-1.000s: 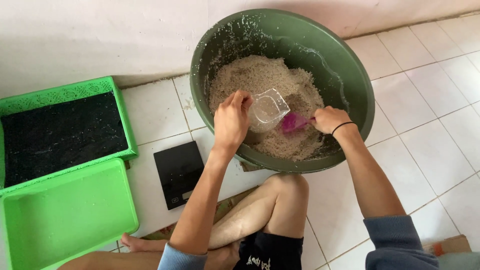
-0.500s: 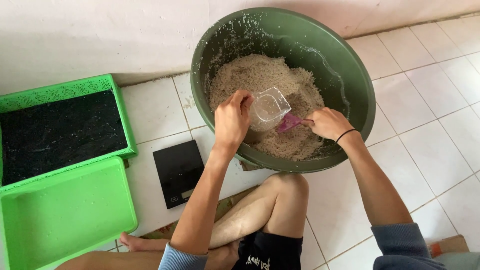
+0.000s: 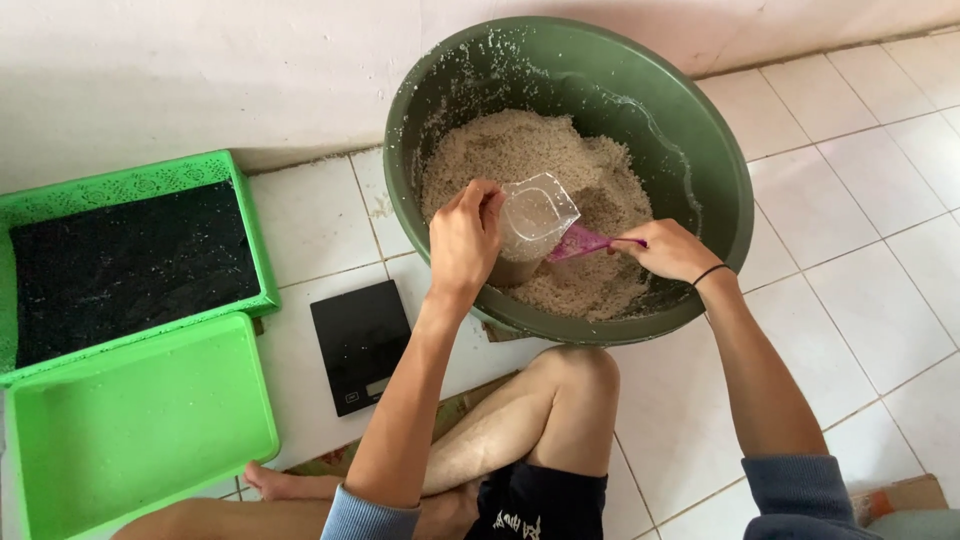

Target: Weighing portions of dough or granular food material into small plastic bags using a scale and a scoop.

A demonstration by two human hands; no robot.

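The left hand [image 3: 462, 238] has its fingers clamped on the rim of a clear plastic container [image 3: 535, 215], held tilted over the heap of pale grain [image 3: 540, 170] inside the big green basin [image 3: 720, 170]. The right hand [image 3: 668, 248] has its fingers closed around the handle of a pink scoop [image 3: 578, 241], whose tip sits at the container's mouth.

The likely slip here is grain missing the small opening, since the container leans and the scoop meets it at an angle; anything lost should fall into the basin, as both are well inside its rim. The basin's near wall rises just beside both wrists and the person's knee [image 3: 575, 375].

On the tiled floor to the left lie a black scale [image 3: 360, 345] and two green trays [image 3: 140, 430], well apart from the hands.
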